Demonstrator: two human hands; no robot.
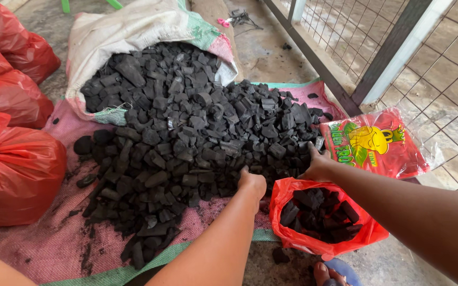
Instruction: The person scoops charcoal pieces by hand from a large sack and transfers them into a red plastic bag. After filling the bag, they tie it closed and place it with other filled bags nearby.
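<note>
A big pile of black charcoal pieces (pixel 197 132) spills from a white woven sack (pixel 128 32) onto a pink woven mat (pixel 43 243). My left hand (pixel 252 184) reaches into the near edge of the pile, its fingers buried among the pieces. My right hand (pixel 316 165) rests on the pile's right edge, fingers curled on charcoal. Just below the hands an open red plastic bag (pixel 292 233) holds several charcoal pieces (pixel 322 214).
Tied, filled red bags (pixel 14 169) stand along the left. A pack of red bags with a yellow and green print (pixel 377 143) lies at the right by a wire mesh fence (pixel 425 69). My foot in a blue sandal (pixel 335 273) shows at the bottom.
</note>
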